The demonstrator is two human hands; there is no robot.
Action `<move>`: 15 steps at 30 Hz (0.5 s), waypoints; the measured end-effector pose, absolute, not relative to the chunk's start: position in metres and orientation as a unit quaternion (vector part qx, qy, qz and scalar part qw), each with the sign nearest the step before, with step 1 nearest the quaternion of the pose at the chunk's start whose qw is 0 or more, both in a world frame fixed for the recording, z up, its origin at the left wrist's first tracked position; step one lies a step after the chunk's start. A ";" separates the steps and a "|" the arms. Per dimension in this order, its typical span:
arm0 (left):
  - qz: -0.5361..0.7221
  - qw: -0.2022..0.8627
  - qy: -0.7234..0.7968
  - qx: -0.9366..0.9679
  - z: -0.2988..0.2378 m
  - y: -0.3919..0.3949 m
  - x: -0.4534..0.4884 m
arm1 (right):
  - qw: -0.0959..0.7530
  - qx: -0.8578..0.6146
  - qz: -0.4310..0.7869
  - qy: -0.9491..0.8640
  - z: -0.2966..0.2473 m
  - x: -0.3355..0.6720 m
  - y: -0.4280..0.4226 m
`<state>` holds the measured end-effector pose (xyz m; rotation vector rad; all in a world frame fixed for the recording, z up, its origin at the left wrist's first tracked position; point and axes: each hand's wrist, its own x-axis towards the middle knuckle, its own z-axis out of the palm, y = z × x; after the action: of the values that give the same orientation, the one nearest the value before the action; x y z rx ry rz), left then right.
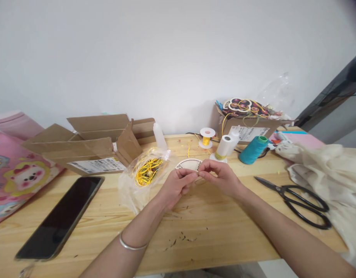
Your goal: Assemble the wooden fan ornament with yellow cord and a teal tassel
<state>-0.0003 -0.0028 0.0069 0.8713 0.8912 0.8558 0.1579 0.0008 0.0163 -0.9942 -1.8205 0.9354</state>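
Observation:
Close together over the table, my left hand [178, 183] and my right hand [220, 173] meet fingertip to fingertip. Each is closed in a pinch on a thin dark cord, part of which loops just below the fingers. Directly behind them lies a pale round wooden cut-out [189, 163] with dark-edged openings; my fingers cover its near part. A short yellow cord [188, 150] runs up from its top edge. Left of my left hand, a clear plastic bag [131, 191] holds a bundle of yellow cord [147, 172].
Black-handled scissors [293, 197] lie at right beside cream cloth [325, 173]. Behind stand a teal thread cone [254, 150], a white spool [225, 145], a yellow-wound spool [206, 141] and a filled carton [238, 125]. A phone [62, 216] and open cardboard box [93, 148] are left.

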 end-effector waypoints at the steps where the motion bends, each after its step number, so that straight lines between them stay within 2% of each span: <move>1: 0.387 0.735 0.400 0.388 0.007 -0.003 0.000 | 0.424 -0.394 0.385 -0.719 0.016 0.157 0.001; 4: 0.382 0.755 0.386 0.369 0.006 -0.003 -0.001 | 0.441 -0.384 0.374 -0.720 0.016 0.157 0.000; 15: 0.397 0.788 0.357 0.306 0.006 -0.002 0.000 | 0.497 -0.382 0.142 -0.766 0.012 0.156 -0.003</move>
<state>0.0004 -0.0018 0.0056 0.6588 0.7684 0.8559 0.1556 -0.0031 0.0121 -0.9255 -1.8555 0.3450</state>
